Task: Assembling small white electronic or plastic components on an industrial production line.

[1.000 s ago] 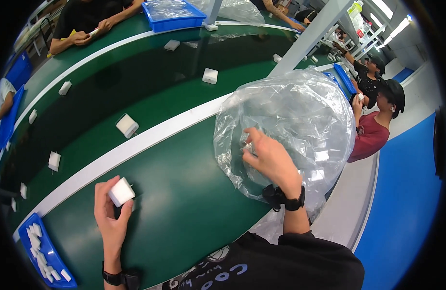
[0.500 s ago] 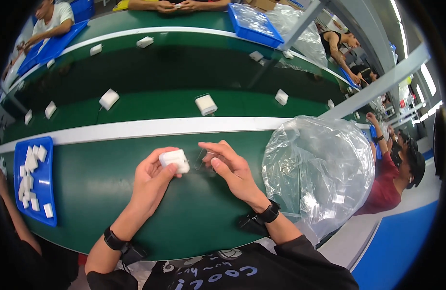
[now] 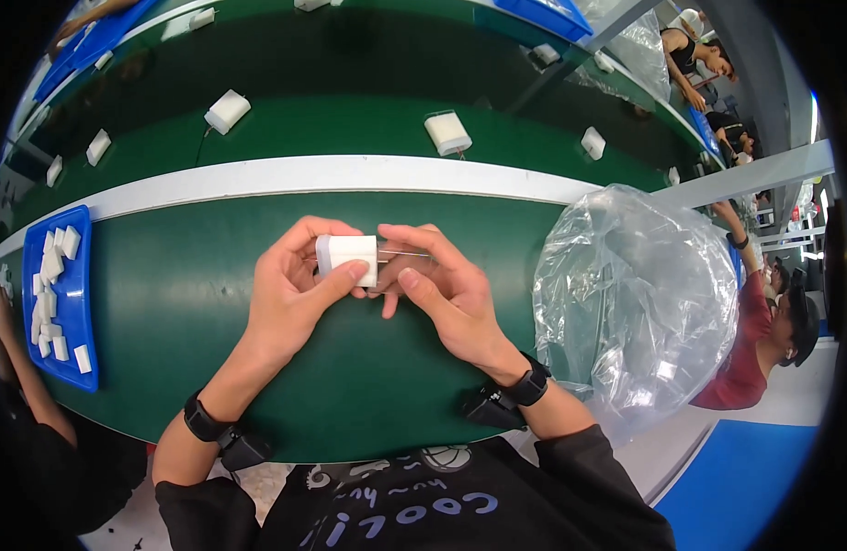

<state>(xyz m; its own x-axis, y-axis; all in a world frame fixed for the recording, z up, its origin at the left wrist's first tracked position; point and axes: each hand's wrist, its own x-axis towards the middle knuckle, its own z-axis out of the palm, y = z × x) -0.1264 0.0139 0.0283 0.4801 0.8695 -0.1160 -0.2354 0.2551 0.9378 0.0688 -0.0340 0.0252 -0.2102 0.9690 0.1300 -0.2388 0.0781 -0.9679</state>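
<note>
In the middle, my left hand [image 3: 299, 285] is closed round a small white block [image 3: 355, 255] with a pale grey end, its thumb lying across the front. Facing it, my right hand [image 3: 446, 289] has its fingers curled round a clear, thin-edged plastic cover [image 3: 400, 256]. The cover's near end meets the block's right side; how far it overlaps the block I cannot tell. Both hands are above the green worktop [image 3: 185, 312].
A blue tray [image 3: 85, 303] of several white blocks lies at left. At right stands a large clear plastic bag [image 3: 635, 303]. Beyond a white rail [image 3: 332, 174], more wrapped white blocks [image 3: 448, 133] lie on a green belt. Co-workers sit around; a grey post [image 3: 754, 174] slants at right.
My hands have come together, bringing the clear cover up to the white block, which is now turned level. The view has shifted, so the belt sits higher in the picture.
</note>
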